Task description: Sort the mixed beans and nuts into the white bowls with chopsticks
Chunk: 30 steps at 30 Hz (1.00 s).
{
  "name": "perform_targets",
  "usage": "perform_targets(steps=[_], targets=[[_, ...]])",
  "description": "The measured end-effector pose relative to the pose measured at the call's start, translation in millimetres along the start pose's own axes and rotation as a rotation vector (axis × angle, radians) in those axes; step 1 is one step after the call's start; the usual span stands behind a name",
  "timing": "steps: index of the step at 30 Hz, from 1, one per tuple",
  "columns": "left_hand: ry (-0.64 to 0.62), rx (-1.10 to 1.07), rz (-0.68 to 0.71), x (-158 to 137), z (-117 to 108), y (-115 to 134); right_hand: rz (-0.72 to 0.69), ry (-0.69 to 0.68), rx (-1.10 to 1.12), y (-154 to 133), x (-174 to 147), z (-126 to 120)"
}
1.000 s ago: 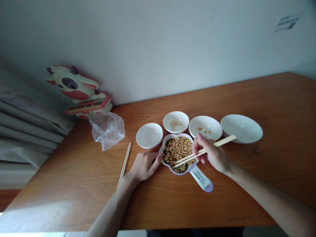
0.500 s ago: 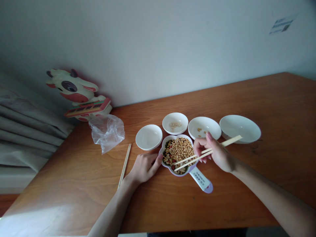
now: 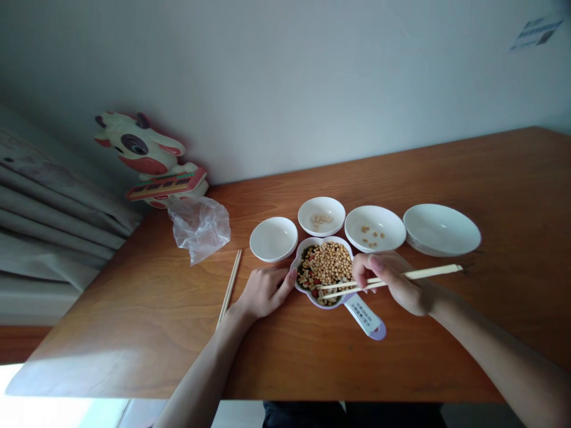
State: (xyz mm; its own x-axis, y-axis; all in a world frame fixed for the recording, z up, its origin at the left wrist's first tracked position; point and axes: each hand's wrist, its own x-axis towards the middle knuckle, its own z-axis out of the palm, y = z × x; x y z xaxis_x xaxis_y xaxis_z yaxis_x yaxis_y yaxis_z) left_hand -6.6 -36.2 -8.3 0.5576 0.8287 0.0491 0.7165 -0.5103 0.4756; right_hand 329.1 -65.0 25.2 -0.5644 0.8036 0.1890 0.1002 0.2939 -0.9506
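Note:
A flower-shaped bowl (image 3: 329,304) with a lilac rim and a labelled handle holds yellow beans (image 3: 333,259), some red ones, pale pieces and dark green bits. My left hand (image 3: 264,291) steadies its left edge, thumb on the rim and fingers curled beside it. In my right hand (image 3: 392,279) is a pair of wooden chopsticks (image 3: 428,273), gripped over the bowl's right side. Their tips rest among the pale and red pieces at the bowl's front; whether they pinch anything is too small to tell.
Behind stand a white bowl (image 3: 273,239), a bowl of pale slivers (image 3: 322,205), a bowl with several yellow beans (image 3: 379,242), and a larger white bowl (image 3: 441,229). To the left lie spare chopsticks (image 3: 229,286), a plastic bag (image 3: 206,229) and a cow toy (image 3: 156,160).
The chopsticks have tilted flatter, and their tips have shifted slightly within the bowl. My right hand has turned lower, uncovering more of the bowl with beans. The camera view has shifted a little.

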Motion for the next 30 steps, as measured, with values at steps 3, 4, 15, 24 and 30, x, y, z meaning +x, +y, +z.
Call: perform_targets(steps=[3, 4, 15, 24, 30], targets=[[-0.005, -0.002, -0.009, 0, 1, 0, 0.007, -0.021, -0.054, 2, 0, 1], [-0.004, -0.002, -0.007, 0, 1, 0, 0.008, -0.024, -0.065, 4, 0, 2], [0.012, -0.002, 0.002, 0, 0, 1, 0.015, -0.019, 0.009, 10, 3, 8], [0.017, -0.006, -0.007, 1, 1, 0, 0.094, 0.086, 0.085, 3, 8, 13], [0.011, -0.01, 0.0, 0, 1, -1, 0.104, 0.113, 0.094, 6, 8, 15]])
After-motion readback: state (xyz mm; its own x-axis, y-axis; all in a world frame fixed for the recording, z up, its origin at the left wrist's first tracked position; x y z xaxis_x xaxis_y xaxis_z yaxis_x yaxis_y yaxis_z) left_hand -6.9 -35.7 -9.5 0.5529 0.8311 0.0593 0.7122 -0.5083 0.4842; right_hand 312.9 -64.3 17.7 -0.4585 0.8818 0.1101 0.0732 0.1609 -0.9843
